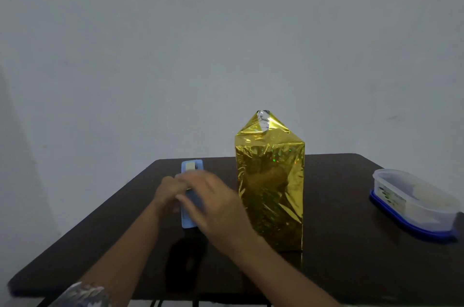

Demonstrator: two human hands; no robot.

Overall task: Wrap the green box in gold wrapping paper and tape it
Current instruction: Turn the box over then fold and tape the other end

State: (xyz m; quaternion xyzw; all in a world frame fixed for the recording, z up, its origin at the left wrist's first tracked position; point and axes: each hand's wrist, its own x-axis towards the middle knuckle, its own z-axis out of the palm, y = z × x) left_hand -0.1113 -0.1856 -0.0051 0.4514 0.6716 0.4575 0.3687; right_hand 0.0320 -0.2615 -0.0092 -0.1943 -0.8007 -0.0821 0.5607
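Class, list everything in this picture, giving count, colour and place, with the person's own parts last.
wrapped box: one, gold, upright mid-table, taped peak on top.
tape dispenser: one, light blue, left of the box, partly covered.
container: one, clear with a blue base, right table edge.
table: one, dark brown, lower view.
wall: one, grey, behind the table.
sleeve: one, grey patterned, bottom left.
left hand: one, over the dispenser, blurred.
right hand: one, over the dispenser, blurred.
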